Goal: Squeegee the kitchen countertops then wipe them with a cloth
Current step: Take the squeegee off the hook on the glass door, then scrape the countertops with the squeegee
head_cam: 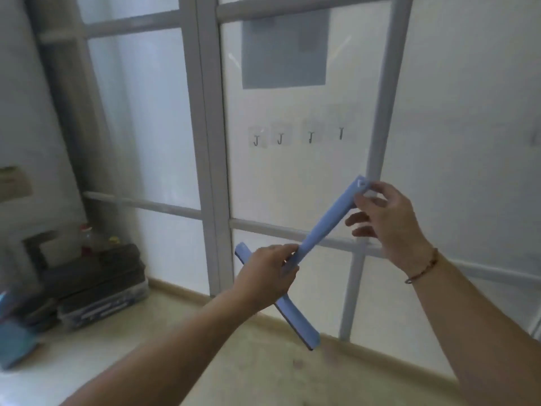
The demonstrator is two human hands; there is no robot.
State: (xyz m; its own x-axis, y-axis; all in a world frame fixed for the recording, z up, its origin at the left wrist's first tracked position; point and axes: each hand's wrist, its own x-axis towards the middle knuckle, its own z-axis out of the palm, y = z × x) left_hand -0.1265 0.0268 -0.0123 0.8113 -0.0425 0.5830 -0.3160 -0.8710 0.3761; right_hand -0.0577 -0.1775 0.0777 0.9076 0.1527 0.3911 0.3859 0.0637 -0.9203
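Two bare hands are holding a blue plastic squeegee [322, 227] in mid-air before a frosted glass door [292, 171] — the left hand [268, 272] gripping the T-joint above the flat blade, the right hand [386, 218] pinching the handle's tip. Behind, four small metal hooks [295, 137] are sticking to the pane; dark boxes [96, 285] are sitting stacked on the pale floor at left.

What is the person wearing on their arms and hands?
Both forearms are bare, with no sleeves in view and no gloves. The left hand wears nothing visible. The right hand has a thin brown cord bracelet around its wrist. No rings or watch show.
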